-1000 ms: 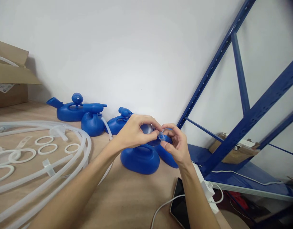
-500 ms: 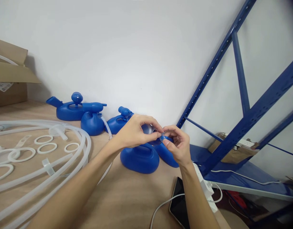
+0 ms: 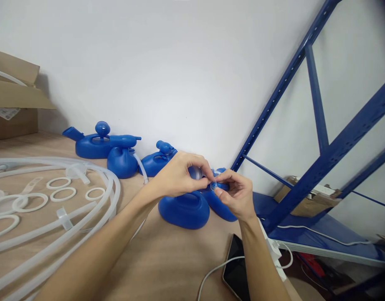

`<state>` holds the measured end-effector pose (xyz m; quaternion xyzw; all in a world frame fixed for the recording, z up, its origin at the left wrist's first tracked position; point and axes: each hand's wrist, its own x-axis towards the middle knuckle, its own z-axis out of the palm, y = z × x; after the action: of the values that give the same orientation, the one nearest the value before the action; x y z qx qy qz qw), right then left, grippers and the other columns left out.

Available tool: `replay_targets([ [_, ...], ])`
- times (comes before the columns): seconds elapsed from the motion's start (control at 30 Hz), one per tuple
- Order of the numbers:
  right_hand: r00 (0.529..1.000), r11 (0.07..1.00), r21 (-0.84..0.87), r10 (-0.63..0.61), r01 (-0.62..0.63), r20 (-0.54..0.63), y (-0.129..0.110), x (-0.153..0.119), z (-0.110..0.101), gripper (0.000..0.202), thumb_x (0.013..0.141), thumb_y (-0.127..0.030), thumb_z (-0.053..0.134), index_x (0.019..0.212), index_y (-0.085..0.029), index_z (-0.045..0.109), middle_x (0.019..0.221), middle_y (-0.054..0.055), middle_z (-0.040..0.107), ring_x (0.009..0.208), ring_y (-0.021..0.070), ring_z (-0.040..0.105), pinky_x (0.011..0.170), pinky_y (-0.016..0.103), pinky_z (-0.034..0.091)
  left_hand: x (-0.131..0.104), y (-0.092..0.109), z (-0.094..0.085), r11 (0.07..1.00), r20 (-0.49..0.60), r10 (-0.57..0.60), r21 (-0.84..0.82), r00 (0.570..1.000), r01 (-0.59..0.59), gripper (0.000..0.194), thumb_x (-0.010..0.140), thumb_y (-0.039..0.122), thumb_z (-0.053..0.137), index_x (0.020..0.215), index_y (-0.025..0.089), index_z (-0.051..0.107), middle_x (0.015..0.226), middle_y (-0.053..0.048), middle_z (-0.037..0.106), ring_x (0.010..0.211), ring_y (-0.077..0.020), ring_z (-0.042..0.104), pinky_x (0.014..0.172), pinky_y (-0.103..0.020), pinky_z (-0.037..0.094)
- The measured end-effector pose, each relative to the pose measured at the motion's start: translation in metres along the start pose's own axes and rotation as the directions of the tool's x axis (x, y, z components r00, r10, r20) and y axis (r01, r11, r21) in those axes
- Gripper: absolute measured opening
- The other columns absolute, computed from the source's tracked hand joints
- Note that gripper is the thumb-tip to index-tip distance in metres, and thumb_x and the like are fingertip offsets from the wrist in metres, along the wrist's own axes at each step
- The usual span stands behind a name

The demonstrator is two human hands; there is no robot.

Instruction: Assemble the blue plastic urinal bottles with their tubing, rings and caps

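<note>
My left hand [image 3: 188, 173] is closed in a pinch, its thumb and forefinger meeting on a small clear plastic piece [image 3: 213, 185] with a rounded edge. From the other side, my right hand [image 3: 238, 193] pinches the same piece between thumb and forefinger. Its exact kind is too small to make out. Just below the hands stands a blue plastic bottle with a handle [image 3: 183, 212]; its top is partly hidden by my left hand. Another blue bottle [image 3: 222, 205] stands behind my right hand. A pale, see-through round part [image 3: 195, 172] shows inside the curl of my left fingers.
More blue bottles [image 3: 122, 163] stand along the wall. Coiled clear tubing [image 3: 112, 188] and white rings [image 3: 63, 194] lie at left, before a cardboard box [image 3: 15, 123]. A phone [image 3: 234, 271] with a white cable lies front right, beside blue shelving [image 3: 317, 163].
My fingertips have shifted slightly on the clear piece, and its rounded edge shows more now. My right hand has moved slightly right. The bottles stay in place.
</note>
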<state>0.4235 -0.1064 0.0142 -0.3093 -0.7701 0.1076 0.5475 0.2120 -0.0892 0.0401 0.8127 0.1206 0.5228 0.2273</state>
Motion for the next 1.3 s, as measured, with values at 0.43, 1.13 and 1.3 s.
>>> replay_targets([
  [0.43, 0.997, 1.0, -0.001, -0.024, 0.024, 0.076, -0.005, 0.002, -0.003, 0.014, 0.076, -0.031, 0.077, 0.088, -0.024, 0.076, 0.071, 0.001, 0.069, 0.063, 0.0171, 0.062, 0.058, 0.029, 0.05, -0.001, 0.001, -0.002, 0.993, 0.037, -0.07, -0.089, 0.997, 0.073, 0.013, 0.074, 0.008, 0.07, 0.077, 0.018, 0.078, 0.079, -0.002, 0.078, 0.077, -0.0163, 0.071, 0.071, -0.027, 0.054],
  [1.13, 0.993, 0.996, -0.034, -0.076, 0.079, 0.092, -0.012, 0.003, -0.001, 0.013, 0.073, -0.017, 0.072, 0.085, -0.022, 0.075, 0.071, -0.001, 0.073, 0.06, 0.0136, 0.066, 0.055, 0.022, 0.054, 0.0, 0.0, -0.007, 0.989, 0.127, -0.079, -0.111, 0.989, 0.094, 0.014, 0.068, 0.005, 0.066, 0.067, 0.017, 0.073, 0.072, 0.0, 0.073, 0.071, -0.0136, 0.065, 0.069, -0.026, 0.051],
  [1.3, 0.995, 0.997, -0.037, -0.064, 0.067, 0.082, -0.006, 0.003, -0.001, 0.011, 0.074, -0.019, 0.072, 0.085, -0.022, 0.074, 0.072, 0.0, 0.073, 0.062, 0.0146, 0.067, 0.056, 0.023, 0.053, -0.001, -0.002, -0.003, 0.997, 0.072, -0.057, -0.041, 0.996, 0.06, 0.016, 0.067, 0.004, 0.066, 0.07, 0.017, 0.075, 0.073, 0.0, 0.074, 0.071, -0.0134, 0.066, 0.067, -0.026, 0.049],
])
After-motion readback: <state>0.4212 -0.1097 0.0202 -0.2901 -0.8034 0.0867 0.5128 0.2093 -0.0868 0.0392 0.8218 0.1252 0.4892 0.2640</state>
